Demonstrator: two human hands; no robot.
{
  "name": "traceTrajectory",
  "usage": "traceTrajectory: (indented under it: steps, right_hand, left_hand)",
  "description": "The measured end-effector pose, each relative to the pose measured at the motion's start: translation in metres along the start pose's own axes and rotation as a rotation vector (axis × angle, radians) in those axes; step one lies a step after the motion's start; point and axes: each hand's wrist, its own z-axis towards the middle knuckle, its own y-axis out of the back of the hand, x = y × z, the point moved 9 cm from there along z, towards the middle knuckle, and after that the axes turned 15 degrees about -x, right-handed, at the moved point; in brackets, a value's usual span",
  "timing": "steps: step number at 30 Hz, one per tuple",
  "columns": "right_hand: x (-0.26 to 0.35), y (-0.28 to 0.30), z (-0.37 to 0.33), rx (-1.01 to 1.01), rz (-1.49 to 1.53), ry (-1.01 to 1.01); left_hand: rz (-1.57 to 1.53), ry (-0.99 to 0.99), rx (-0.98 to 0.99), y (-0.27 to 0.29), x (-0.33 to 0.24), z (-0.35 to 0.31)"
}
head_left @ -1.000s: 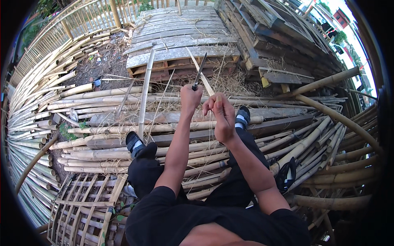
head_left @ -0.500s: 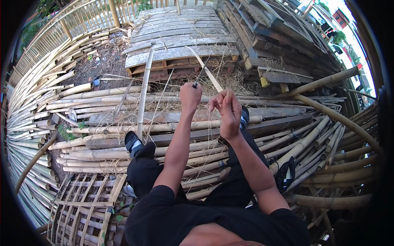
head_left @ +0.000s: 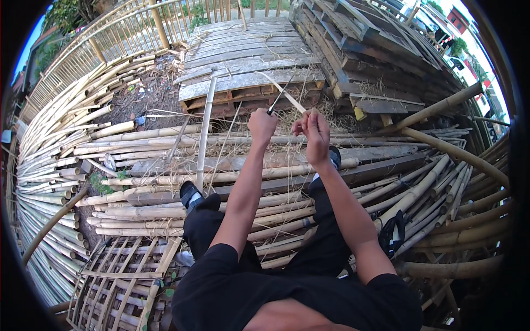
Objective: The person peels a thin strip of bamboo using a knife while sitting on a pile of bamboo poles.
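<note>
My left hand (head_left: 261, 126) is closed around the dark handle of a knife (head_left: 280, 97), whose thin blade points up and to the right. My right hand (head_left: 313, 137) pinches the near end of a pale bamboo strip (head_left: 289, 98). That strip runs away from me and curves to the left, over the edge of the wooden pallet (head_left: 248, 87). In the picture the blade crosses the strip; whether they touch I cannot tell. A longer, wider split bamboo piece (head_left: 205, 132) leans against the pallet, left of my left hand, near my left foot.
Bamboo poles (head_left: 160, 136) lie across the ground under and around my legs. Stacked pallets (head_left: 381, 60) rise at the far right, with thick bamboo rails (head_left: 452, 147) near them. At lower left lies a woven bamboo lattice (head_left: 118, 276). A bamboo fence (head_left: 127, 36) stands behind.
The whole view has shifted slightly, so everything sits a little further right and lower. Both hands keep their grips, and the right hand with the strip is slightly further from me.
</note>
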Motion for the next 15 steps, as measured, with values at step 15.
traceTrajectory:
  steps: [15]
  right_hand:
    - [0.051, -0.046, -0.016, 0.045, -0.665, 0.785]
  left_hand:
    - [-0.267, 0.075, -0.012, 0.027, 0.022, -0.013]
